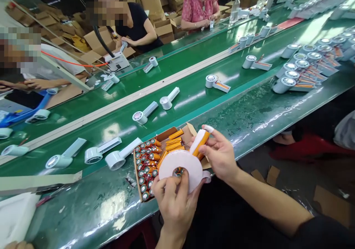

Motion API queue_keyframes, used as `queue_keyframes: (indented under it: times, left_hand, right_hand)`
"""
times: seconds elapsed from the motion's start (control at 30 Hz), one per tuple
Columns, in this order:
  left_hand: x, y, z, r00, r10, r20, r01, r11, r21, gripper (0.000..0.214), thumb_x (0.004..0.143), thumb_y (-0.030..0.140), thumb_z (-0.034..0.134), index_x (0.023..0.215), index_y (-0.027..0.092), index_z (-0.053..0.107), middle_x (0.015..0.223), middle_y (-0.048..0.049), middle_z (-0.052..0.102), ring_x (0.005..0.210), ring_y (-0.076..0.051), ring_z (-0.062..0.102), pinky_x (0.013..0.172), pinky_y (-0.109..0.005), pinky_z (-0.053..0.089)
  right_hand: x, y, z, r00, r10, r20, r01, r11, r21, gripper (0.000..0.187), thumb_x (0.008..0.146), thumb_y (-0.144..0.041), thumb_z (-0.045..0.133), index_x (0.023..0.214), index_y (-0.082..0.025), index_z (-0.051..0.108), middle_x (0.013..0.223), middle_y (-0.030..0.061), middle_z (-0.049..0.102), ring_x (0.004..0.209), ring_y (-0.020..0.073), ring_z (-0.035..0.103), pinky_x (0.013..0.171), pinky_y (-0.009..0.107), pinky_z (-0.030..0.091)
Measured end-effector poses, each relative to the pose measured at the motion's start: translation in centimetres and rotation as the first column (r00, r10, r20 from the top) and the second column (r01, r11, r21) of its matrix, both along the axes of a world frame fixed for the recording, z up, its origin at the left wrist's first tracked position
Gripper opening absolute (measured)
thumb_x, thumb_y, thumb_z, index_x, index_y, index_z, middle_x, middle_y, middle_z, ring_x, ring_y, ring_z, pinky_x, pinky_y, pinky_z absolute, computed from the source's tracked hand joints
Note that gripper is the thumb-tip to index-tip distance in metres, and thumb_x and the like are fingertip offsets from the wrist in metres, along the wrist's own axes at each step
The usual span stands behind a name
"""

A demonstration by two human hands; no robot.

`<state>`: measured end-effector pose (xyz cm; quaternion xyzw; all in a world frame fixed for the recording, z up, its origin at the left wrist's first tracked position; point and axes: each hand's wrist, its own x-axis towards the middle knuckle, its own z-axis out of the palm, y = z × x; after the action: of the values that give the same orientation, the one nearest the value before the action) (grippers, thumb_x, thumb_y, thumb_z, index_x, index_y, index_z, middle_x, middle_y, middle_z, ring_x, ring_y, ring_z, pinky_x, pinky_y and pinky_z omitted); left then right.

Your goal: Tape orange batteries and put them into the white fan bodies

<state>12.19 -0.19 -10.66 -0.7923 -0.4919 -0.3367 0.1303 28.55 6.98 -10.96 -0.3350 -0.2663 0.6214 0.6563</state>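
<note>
Head view: left hand (173, 197) pinched shut on the white tape roll (181, 167), held upright over the cardboard box (166, 133) of orange cells. Right hand (219, 154) closed on an orange battery (202, 142) against the tape strip — kept at the near table edge (249, 145). Open green surface to the right — fan housings (119, 156) crowding left.

I am on a factory assembly line. A green conveyor belt (194, 94) carries white fan housings (144, 114) past seated workers (133, 23). Cardboard boxes (163, 29) pile up behind them.

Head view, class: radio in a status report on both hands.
Left hand grips white foam tape roll. Right hand holds orange cylindrical battery, tape on it. Cardboard battery box beneath.
</note>
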Motion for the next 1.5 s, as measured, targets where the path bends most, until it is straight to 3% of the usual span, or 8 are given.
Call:
queue_keyframes:
  times: [0.23, 0.37, 0.57, 0.77, 0.97, 1.23, 1.37, 1.5]
  left_hand:
    - [-8.0, 1.7, 1.9, 0.97, 0.167, -0.175, -0.161, 0.986, 0.049, 0.043, 0.079, 0.041, 0.085, 0.112, 0.017, 0.072, 0.088, -0.009, 0.067, 0.09, -0.026, 0.057, 0.089, -0.046, 0.05]
    - [-10.5, 3.7, 2.1, 0.978, 0.131, -0.161, -0.148, 0.984, -0.096, 0.041, 0.087, 0.042, 0.077, 0.119, 0.017, 0.069, 0.104, -0.0113, 0.068, 0.11, -0.031, 0.057, 0.096, -0.047, 0.049]
    - [-2.8, 1.6, 3.3, 0.975, -0.207, 0.075, 0.216, 0.967, -0.135, 0.034, 0.093, 0.031, 0.072, 0.126, 0.024, 0.067, 0.105, -0.0069, 0.063, 0.106, -0.024, 0.055, 0.104, -0.045, 0.045]
    - [1.6, 2.2, 4.7, 0.9, -0.414, -0.137, 0.355, 0.878, -0.321, 0.038, 0.096, 0.011, 0.06, 0.127, 0.03, 0.069, 0.111, -0.004, 0.064, 0.102, -0.023, 0.046, 0.102, -0.044, 0.04]
    - [2.3, 2.8, 5.0, 0.854, -0.447, -0.268, 0.317, 0.853, -0.415, 0.015, 0.098, 0.021, 0.059, 0.109, 0.021, 0.069, 0.104, -0.0068, 0.061, 0.1, -0.024, 0.047, 0.091, -0.043, 0.044]
    - [1.5, 3.6, 6.9, 0.902, -0.418, 0.106, 0.431, 0.872, -0.23, 0.025, 0.089, -0.003, 0.059, 0.1, 0.019, 0.061, 0.113, -0.0079, 0.051, 0.109, -0.02, 0.05, 0.095, -0.036, 0.046]
    - [1.9, 6.1, 9.2, 0.762, -0.646, 0.052, 0.596, 0.668, -0.446, 0.026, 0.09, -0.002, 0.057, 0.102, 0.021, 0.061, 0.118, -0.0056, 0.062, 0.114, -0.019, 0.051, 0.101, -0.034, 0.047]
    - [3.6, 14.8, 10.0, 0.616, -0.767, 0.182, 0.585, 0.29, -0.757, 0.02, 0.093, 0.036, 0.07, 0.111, 0.028, 0.065, 0.127, -0.0015, 0.066, 0.114, -0.018, 0.06, 0.1, -0.03, 0.052]
  right_hand:
    - [6.6, 3.9, 0.4, 0.911, -0.412, -0.013, 0.406, 0.891, 0.205, 0.048, 0.084, -0.03, 0.083, 0.127, -0.031, 0.063, 0.111, -0.0003, 0.078, 0.097, 0.0159, 0.076, 0.085, 0.028, 0.063]
    - [7.5, 0.6, -0.6, 0.887, -0.124, 0.444, 0.024, 0.974, 0.225, 0.062, 0.086, -0.034, 0.081, 0.142, -0.028, 0.053, 0.104, 0.0052, 0.079, 0.082, 0.0198, 0.076, 0.075, 0.035, 0.064]
    - [6.4, -3.1, -0.2, 0.306, -0.046, 0.951, -0.553, 0.805, 0.216, 0.037, 0.091, -0.029, 0.073, 0.126, -0.022, 0.064, 0.103, 0.0079, 0.078, 0.089, 0.0213, 0.073, 0.079, 0.03, 0.057]
    - [6.7, -3.0, 0.3, 0.059, -0.029, 0.998, -0.675, 0.736, 0.061, 0.027, 0.096, -0.025, 0.063, 0.122, -0.019, 0.059, 0.094, 0.008, 0.075, 0.08, 0.0222, 0.071, 0.067, 0.027, 0.047]
    - [7.2, -3.1, 0.1, 0.054, 0.062, 0.997, -0.72, 0.694, -0.004, 0.032, 0.096, -0.028, 0.065, 0.126, -0.019, 0.056, 0.097, 0.0061, 0.074, 0.081, 0.0222, 0.069, 0.066, 0.028, 0.042]
    - [8.3, -2.6, 0.7, 0.264, 0.152, 0.952, -0.781, 0.614, 0.118, 0.029, 0.1, -0.028, 0.064, 0.128, -0.025, 0.064, 0.112, 0.005, 0.073, 0.097, 0.0193, 0.068, 0.082, 0.027, 0.047]
    - [9.5, -2.3, 0.9, 0.317, 0.184, 0.931, -0.772, 0.62, 0.14, 0.018, 0.096, -0.023, 0.066, 0.113, -0.023, 0.071, 0.105, 0.004, 0.072, 0.092, 0.0176, 0.066, 0.079, 0.025, 0.047]
    - [11.3, -2.0, 0.7, 0.363, 0.237, 0.901, -0.686, 0.722, 0.086, 0.005, 0.093, -0.022, 0.07, 0.097, -0.021, 0.071, 0.086, 0.0007, 0.071, 0.078, 0.0145, 0.064, 0.072, 0.024, 0.046]
